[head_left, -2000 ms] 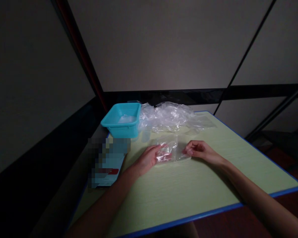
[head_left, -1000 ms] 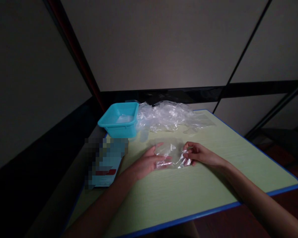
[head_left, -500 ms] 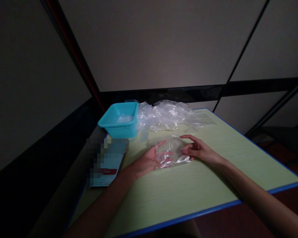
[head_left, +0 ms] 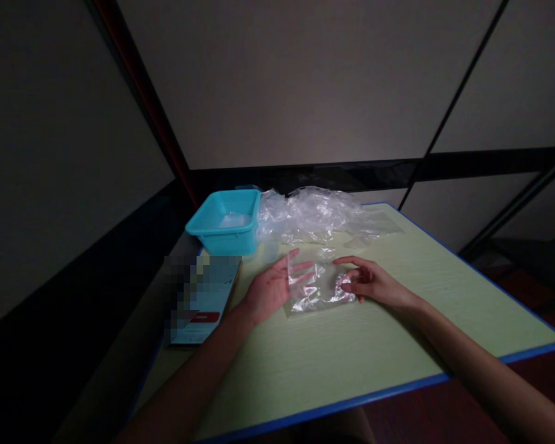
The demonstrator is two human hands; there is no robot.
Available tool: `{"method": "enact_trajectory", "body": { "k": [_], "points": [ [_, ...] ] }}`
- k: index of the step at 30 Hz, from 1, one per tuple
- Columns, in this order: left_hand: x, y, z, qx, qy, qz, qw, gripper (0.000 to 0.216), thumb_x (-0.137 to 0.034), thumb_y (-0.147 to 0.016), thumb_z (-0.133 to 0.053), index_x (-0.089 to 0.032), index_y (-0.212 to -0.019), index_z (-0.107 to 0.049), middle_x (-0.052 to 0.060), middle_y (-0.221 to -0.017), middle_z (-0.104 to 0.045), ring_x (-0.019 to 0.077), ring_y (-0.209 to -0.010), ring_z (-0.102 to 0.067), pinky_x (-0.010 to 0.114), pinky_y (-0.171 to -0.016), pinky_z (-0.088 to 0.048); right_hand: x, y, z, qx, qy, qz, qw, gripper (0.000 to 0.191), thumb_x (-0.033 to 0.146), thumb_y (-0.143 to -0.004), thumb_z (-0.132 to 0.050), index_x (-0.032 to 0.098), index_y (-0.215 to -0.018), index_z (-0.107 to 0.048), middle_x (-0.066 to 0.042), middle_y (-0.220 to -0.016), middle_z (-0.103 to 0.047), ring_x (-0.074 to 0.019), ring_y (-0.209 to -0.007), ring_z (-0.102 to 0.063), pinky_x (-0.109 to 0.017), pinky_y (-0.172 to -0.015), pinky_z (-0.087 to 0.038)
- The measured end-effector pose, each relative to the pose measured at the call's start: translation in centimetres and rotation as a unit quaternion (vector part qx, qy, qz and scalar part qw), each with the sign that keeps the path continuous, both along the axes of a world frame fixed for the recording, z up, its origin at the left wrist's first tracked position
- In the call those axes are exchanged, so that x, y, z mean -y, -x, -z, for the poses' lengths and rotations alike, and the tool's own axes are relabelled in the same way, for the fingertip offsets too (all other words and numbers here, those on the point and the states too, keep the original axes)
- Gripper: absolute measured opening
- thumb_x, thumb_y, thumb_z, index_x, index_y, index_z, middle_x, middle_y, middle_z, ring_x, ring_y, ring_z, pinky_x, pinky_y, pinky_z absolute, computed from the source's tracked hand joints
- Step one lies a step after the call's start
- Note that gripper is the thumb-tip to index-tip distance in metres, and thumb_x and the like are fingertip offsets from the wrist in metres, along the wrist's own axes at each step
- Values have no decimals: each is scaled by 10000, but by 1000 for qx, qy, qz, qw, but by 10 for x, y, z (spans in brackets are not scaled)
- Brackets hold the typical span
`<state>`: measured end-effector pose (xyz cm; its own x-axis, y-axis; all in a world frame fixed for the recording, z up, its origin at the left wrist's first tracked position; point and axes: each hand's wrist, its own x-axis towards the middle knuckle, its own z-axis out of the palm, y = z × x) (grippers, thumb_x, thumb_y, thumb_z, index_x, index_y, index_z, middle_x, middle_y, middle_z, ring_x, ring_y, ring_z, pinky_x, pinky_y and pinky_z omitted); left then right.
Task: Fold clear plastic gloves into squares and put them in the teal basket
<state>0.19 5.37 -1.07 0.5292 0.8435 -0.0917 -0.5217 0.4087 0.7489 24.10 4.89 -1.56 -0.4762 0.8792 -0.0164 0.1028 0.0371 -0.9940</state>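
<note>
A small clear plastic bag (head_left: pixel 318 287) is stretched out just above the table between my two hands. My left hand (head_left: pixel 272 287) is palm up and open, its spread fingers showing through the film from behind or inside; I cannot tell which. On the other side, my right hand (head_left: pixel 370 282) pinches the bag's right edge between thumb and fingers, with the index finger held out over the top. The film is crumpled and shiny near the right fingertips.
A turquoise plastic basin (head_left: pixel 226 240) with something whitish inside stands at the back left of the green table (head_left: pixel 342 364). A heap of clear plastic bags (head_left: pixel 324 213) lies beside it. A partly blurred tablet-like device (head_left: pixel 208 302) rests at the left edge.
My left hand has opened flatter, its thumb moving off the front of the bag. The bag now lies more spread out, while my right hand keeps its pinch in nearly the same place.
</note>
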Motion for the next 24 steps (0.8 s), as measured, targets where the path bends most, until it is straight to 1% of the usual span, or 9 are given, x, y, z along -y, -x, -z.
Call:
{"method": "enact_trajectory", "body": {
  "k": [1,3,6,10,13,16,19,22,24],
  "points": [
    [0,0,-1,4,1,3,1000,676,-141,-691,-528,-134,-1321,-281,155,-1105,-599,280,-997,-589,424,-860,-412,0,0,0,3,-3,3,1000,463,225,-708,-672,221,-1133,-487,37,-665,-589,-82,-507,-515,-186,-400,-419],
    [2,-1,-3,-15,-4,-12,1000,683,-105,-696,-510,-118,-1326,-247,158,-1052,-626,273,-937,-621,411,-829,-430,0,0,0,8,-4,10,1000,465,226,-704,-674,215,-1132,-493,35,-669,-590,-80,-502,-509,-186,-401,-419],
    [5,-5,-3,-62,-21,-42,997,629,-80,-726,-508,-122,-1301,-257,147,-1001,-649,251,-864,-650,372,-791,-451,0,1,0,9,3,13,1000,472,219,-700,-676,203,-1135,-493,23,-696,-603,-81,-518,-522,-187,-420,-430],
    [7,-8,0,-94,-58,-60,992,619,-146,-730,-584,-142,-1264,-271,139,-986,-650,236,-817,-660,339,-763,-465,1,1,-1,-2,5,12,1000,464,220,-705,-674,199,-1132,-493,17,-706,-614,-77,-519,-522,-187,-432,-429],
    [4,-10,4,-128,-94,-105,982,634,-186,-694,-625,-159,-1225,-280,125,-974,-643,229,-798,-659,322,-722,-477,2,2,-1,-10,7,12,1000,462,235,-696,-682,206,-1119,-500,8,-741,-629,-87,-539,-532,-200,-444,-433],
    [-1,-11,10,-179,-140,-185,956,560,-203,-651,-650,-190,-1122,-348,88,-966,-624,211,-769,-654,310,-681,-484,2,2,-1,-8,0,12,1000,460,242,-696,-680,209,-1118,-498,-22,-829,-654,-96,-573,-544,-201,-446,-424],
    [-7,-11,15,-210,-166,-249,931,448,-166,-581,-683,-201,-951,-432,23,-914,-597,152,-734,-630,258,-671,-471,1,2,0,-2,-10,16,1000,452,232,-697,-677,206,-1113,-503,-32,-853,-657,-90,-573,-539,-191,-434,-408],
    [-11,-10,16,-231,-179,-288,912,332,-129,-522,-694,-179,-780,-491,-28,-785,-569,94,-664,-578,191,-615,-437,0,2,2,-2,-13,13,1000,459,231,-694,-676,203,-1120,-508,-33,-858,-653,-84,-562,-531,-194,-432,-405],
    [-12,-10,16,-242,-184,-298,905,286,-120,-501,-694,-168,-715,-510,-43,-691,-557,83,-610,-548,177,-570,-417,0,2,2,0,-15,11,1000,458,239,-696,-673,203,-1124,-512,-35,-863,-652,-85,-561,-529,-200,-435,-405]
  ]
}}
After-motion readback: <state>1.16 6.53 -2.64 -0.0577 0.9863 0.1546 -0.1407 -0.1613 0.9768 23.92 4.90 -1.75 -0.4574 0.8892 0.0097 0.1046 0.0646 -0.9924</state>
